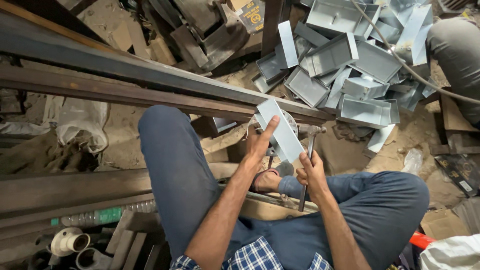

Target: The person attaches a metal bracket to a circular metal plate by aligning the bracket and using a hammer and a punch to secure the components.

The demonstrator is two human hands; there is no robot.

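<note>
Far to the left, a clear plastic bottle with a green label (pixel 102 216) lies on the dirt floor (pixel 125 130) beside pale pipe fittings (pixel 70 241), well away from the work. Long rusty steel beams (pixel 150 70) run across from upper left toward the middle, passing just behind the seated person's raised knees.

The left hand (pixel 260 142) is flat against a grey folded sheet-metal strip (pixel 281 131), its fingers spread and straight along the near face and the thumb pointing up, steadying it rather than gripping. The strip's long axis runs diagonally, upper left to lower right, and it rests over a round metal block (pixel 290 125) between the knees.

The lower end of the strip meets the right hand (pixel 312 175), which is the nearer one to that end. That hand is wrapped tight round the handle of a steel hammer (pixel 309 150), whose head sits just right of the strip.

Beyond, upper right, a heap of grey sheet-metal trays (pixel 350 60) is piled, with a cable (pixel 415 72) crossing it and another person's grey-clad leg (pixel 457 55) at the edge.
</note>
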